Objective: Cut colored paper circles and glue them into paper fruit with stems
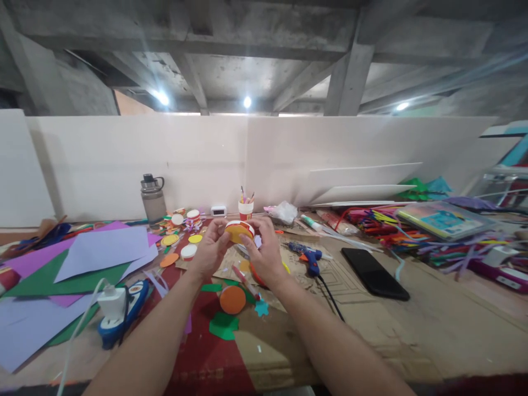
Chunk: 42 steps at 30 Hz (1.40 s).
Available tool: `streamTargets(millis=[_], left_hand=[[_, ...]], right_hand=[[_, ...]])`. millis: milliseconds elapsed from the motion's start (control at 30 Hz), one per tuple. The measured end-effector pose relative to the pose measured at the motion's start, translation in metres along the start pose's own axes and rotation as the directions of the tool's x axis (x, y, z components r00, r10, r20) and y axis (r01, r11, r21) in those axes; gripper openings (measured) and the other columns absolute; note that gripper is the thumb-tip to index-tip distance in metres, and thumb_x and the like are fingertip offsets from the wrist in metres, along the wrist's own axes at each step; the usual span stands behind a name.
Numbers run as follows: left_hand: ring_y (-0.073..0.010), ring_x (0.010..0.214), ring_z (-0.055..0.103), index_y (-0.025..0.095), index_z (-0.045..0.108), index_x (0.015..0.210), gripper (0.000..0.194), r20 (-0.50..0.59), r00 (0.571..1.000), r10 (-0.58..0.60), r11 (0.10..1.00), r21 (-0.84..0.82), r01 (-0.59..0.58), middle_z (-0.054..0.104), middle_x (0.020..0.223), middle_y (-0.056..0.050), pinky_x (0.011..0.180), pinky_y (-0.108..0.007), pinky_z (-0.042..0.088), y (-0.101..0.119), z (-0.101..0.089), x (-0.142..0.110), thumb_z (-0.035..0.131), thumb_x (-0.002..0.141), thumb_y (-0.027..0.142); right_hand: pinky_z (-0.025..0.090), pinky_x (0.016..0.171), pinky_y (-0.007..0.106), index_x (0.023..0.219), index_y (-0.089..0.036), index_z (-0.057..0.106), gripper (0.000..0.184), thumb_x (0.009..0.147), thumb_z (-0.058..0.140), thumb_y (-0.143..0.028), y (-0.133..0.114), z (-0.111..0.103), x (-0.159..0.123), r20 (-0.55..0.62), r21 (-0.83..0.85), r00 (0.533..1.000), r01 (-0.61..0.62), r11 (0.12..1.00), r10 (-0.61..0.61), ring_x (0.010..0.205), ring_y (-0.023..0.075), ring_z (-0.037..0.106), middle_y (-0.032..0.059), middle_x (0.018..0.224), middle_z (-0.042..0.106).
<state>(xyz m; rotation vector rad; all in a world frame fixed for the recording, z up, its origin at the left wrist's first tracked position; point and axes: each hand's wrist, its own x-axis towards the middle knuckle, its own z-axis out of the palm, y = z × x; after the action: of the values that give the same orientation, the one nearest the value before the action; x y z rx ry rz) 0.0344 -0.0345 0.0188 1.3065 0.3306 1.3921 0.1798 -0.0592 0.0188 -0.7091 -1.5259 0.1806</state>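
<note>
My left hand (209,248) and my right hand (267,254) hold a small drum-shaped paper piece (236,233) between them. It has a yellow round face tilted towards me and a red and white side band. Both thumbs press near the lower edge of the face, with the other fingers around the side. Below the hands lie an orange disc (232,300), a blue flower-shaped cutout (261,307) and green paper scraps (223,326). A pen-like red and white stick (246,281) rests just under my right hand. Left of my hands are a yellow disc (195,238) and a white round piece (188,252).
A blue glue gun (312,263) with a black cord and a black phone (373,273) lie to the right. Coloured paper sheets (103,253) and a blue power strip (124,316) occupy the left. A bottle (152,201) and a pencil cup (246,209) stand behind.
</note>
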Motion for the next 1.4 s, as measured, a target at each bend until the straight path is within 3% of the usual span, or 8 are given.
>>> streamTargets(millis=[133,300,500,733,900,1033,1167,1400], left_hand=[[-0.015,0.091,0.064,0.023,0.053,0.093,0.031,-0.011,1.0,-0.018,1.0,0.011,0.018,0.068,0.095,-0.001,0.082,-0.03,0.051,0.0,-0.001,-0.001,0.075,0.073,0.031],[-0.0192,0.089,0.066,0.019,0.062,0.103,0.038,-0.006,0.999,-0.043,0.998,0.035,0.043,0.07,0.098,-0.007,0.079,-0.033,0.054,0.0,-0.001,0.0,0.077,0.07,0.032],[-0.0166,0.084,0.067,0.017,0.068,0.09,0.026,-0.014,1.0,0.005,1.0,-0.026,-0.006,0.072,0.093,-0.005,0.078,-0.032,0.055,-0.003,-0.005,0.001,0.079,0.068,0.025],[-0.017,0.084,0.065,0.017,0.065,0.084,0.025,0.017,1.0,-0.012,0.999,-0.051,0.013,0.071,0.091,-0.003,0.08,-0.035,0.054,-0.002,-0.006,0.001,0.081,0.065,0.025],[-0.0172,0.089,0.064,0.017,0.06,0.086,0.024,0.085,0.994,-0.07,0.996,-0.052,0.075,0.068,0.095,-0.005,0.082,-0.034,0.053,0.005,-0.007,-0.002,0.072,0.075,0.034],[-0.0135,0.084,0.063,0.016,0.056,0.083,0.019,0.05,0.988,-0.146,0.987,-0.055,0.149,0.065,0.092,-0.002,0.082,-0.032,0.053,0.007,-0.006,-0.003,0.068,0.08,0.031],[-0.0133,0.084,0.063,0.016,0.056,0.084,0.017,0.054,0.972,-0.23,0.968,-0.094,0.234,0.065,0.093,-0.002,0.083,-0.033,0.054,0.005,-0.002,-0.004,0.066,0.081,0.029],[-0.0196,0.089,0.067,0.015,0.061,0.107,0.028,0.037,0.913,-0.406,0.886,-0.228,0.403,0.069,0.101,-0.009,0.081,-0.034,0.056,-0.007,-0.003,-0.003,0.06,0.086,0.034]], right_hand=[[0.044,0.085,0.037,0.095,-0.023,0.059,0.013,0.086,0.057,-0.032,-0.001,-0.001,0.0,-0.012,0.009,1.0,-0.01,1.0,0.01,0.094,0.0212,0.053,0.0054,0.096,0.057],[0.043,0.087,0.036,0.097,-0.023,0.061,0.012,0.087,0.056,-0.029,-0.004,-0.003,0.001,-0.018,0.045,1.0,-0.009,0.999,0.009,0.095,0.0207,0.053,0.0051,0.098,0.058],[0.044,0.082,0.033,0.101,-0.022,0.063,0.017,0.089,0.055,-0.031,0.0,0.001,-0.001,-0.003,0.073,0.999,-0.053,0.996,0.053,0.093,0.0196,0.054,0.005,0.098,0.059],[0.045,0.087,0.034,0.107,-0.023,0.063,0.022,0.09,0.053,-0.032,0.003,0.002,0.0,0.016,0.129,0.996,-0.092,0.987,0.091,0.099,0.0199,0.055,0.0057,0.104,0.058],[0.045,0.089,0.035,0.117,-0.026,0.062,0.029,0.09,0.052,-0.032,0.005,0.002,0.0,0.067,0.105,0.992,-0.112,0.988,0.105,0.102,0.0199,0.054,0.0057,0.108,0.056],[0.048,0.082,0.033,0.124,-0.024,0.056,0.039,0.086,0.056,-0.031,0.011,0.005,0.0,0.039,0.096,0.975,-0.221,0.971,0.218,0.099,0.0199,0.054,0.007,0.111,0.055],[0.048,0.079,0.034,0.116,-0.019,0.057,0.037,0.081,0.058,-0.032,0.019,0.007,0.002,0.011,0.1,0.935,-0.353,0.93,0.354,0.087,0.0183,0.055,0.0069,0.103,0.057],[0.048,0.077,0.033,0.1,-0.022,0.063,0.029,0.074,0.062,-0.034,0.028,0.008,0.003,0.056,0.158,0.869,-0.494,0.855,0.492,0.082,0.0171,0.056,0.0034,0.093,0.062]])
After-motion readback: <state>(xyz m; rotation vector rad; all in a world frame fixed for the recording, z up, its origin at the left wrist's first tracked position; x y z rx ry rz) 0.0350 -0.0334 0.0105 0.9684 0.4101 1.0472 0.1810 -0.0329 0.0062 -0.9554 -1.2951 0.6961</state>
